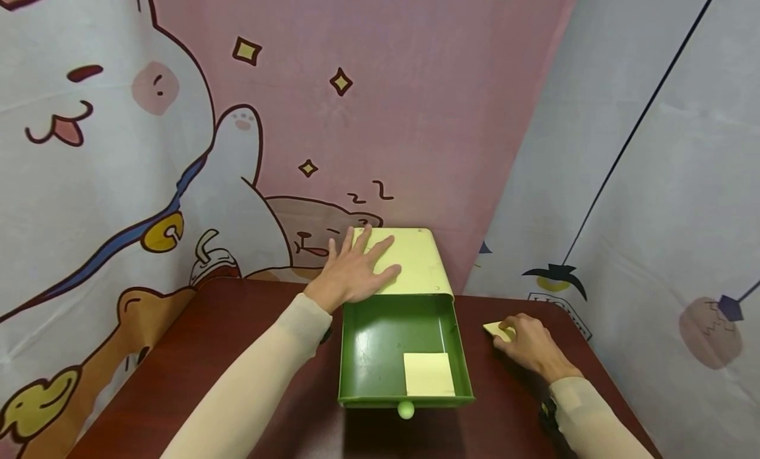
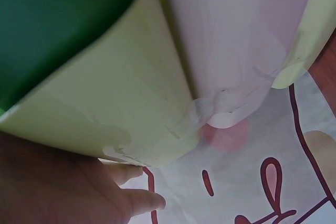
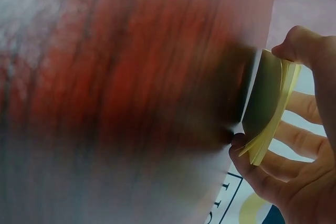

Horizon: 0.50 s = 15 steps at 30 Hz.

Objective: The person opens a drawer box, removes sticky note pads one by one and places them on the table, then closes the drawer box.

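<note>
A small desktop drawer unit with a pale yellow top [image 1: 418, 254] stands at the back of the table. My left hand [image 1: 350, 271] rests on that top with its fingers spread; the left wrist view shows the hand [image 2: 79, 192] against the yellow casing [image 2: 121, 98]. The green drawer [image 1: 374, 337] is pulled out toward me, its round knob [image 1: 406, 409] at the front. Inside it, at the front right, lies a yellow sticky note pad [image 1: 429, 374]. To the right of the drawer, my right hand [image 1: 531, 343] pinches another yellow sticky note pad [image 3: 273, 108] between thumb and fingers, low over the table.
Below the yellow casing, the left wrist view shows a pink section [image 2: 226, 35] and a further yellow one [image 2: 310, 30]. The dark red-brown table [image 1: 249, 340] reaches back to a cartoon-printed cloth [image 1: 415, 103]. A light grey cloth [image 1: 665, 202] hangs along the right side.
</note>
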Each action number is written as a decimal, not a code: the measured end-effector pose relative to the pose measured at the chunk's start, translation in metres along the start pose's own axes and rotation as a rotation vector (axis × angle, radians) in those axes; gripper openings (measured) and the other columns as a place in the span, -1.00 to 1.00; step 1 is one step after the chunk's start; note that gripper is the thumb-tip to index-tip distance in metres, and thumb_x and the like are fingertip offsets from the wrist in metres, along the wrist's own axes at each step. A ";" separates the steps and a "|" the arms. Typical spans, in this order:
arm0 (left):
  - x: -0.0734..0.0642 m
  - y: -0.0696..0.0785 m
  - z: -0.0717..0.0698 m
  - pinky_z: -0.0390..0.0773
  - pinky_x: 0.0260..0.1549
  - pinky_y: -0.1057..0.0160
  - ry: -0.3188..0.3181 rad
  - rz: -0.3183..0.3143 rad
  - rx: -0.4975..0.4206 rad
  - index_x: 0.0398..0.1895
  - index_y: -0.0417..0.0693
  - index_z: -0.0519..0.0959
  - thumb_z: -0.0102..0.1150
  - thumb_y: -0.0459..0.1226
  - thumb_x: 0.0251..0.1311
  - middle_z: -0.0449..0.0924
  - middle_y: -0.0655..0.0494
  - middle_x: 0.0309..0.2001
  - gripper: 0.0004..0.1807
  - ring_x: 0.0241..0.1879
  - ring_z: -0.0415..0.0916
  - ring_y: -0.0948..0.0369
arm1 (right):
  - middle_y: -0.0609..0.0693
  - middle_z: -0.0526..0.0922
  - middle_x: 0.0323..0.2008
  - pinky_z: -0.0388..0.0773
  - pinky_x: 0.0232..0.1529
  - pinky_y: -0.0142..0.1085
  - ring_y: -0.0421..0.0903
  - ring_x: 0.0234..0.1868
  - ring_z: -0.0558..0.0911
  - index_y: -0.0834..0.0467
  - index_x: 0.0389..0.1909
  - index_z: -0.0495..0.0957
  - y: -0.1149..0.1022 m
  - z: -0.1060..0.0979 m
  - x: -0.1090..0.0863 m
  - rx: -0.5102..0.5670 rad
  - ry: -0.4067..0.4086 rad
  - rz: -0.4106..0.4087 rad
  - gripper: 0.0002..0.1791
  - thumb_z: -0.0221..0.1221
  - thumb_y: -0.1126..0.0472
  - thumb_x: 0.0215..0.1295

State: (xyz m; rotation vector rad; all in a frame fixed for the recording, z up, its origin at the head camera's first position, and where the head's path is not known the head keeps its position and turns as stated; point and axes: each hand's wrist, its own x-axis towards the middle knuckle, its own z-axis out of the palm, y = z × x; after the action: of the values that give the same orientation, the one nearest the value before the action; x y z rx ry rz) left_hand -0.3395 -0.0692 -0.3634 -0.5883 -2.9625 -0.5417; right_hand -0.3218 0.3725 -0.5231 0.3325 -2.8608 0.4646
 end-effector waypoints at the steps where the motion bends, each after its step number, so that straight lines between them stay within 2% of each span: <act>1: 0.000 0.000 0.000 -0.35 0.83 -0.60 0.001 -0.001 -0.001 0.96 0.55 0.06 -0.28 0.51 0.68 -0.28 -0.06 0.99 -0.09 0.96 -0.41 -0.30 | 0.29 0.84 0.00 0.81 -0.06 0.18 0.10 -0.14 0.77 0.32 0.03 0.85 0.000 0.000 0.000 0.000 -0.001 -0.003 -0.60 0.58 0.08 0.40; 15: 0.001 0.000 0.000 -0.41 0.83 -0.58 -0.003 -0.006 -0.006 0.96 0.56 0.05 -0.26 0.51 0.67 -0.30 -0.06 1.00 -0.09 0.96 -0.44 -0.29 | 0.33 0.84 0.00 0.80 -0.12 0.13 0.07 -0.19 0.73 0.35 0.03 0.85 -0.002 0.003 0.004 -0.025 -0.012 0.017 -0.58 0.58 0.07 0.41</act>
State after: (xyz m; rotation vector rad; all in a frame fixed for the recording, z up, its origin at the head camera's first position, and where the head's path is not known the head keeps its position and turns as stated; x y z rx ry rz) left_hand -0.3409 -0.0686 -0.3636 -0.5818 -2.9676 -0.5514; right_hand -0.3255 0.3690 -0.5240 0.3074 -2.8806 0.4313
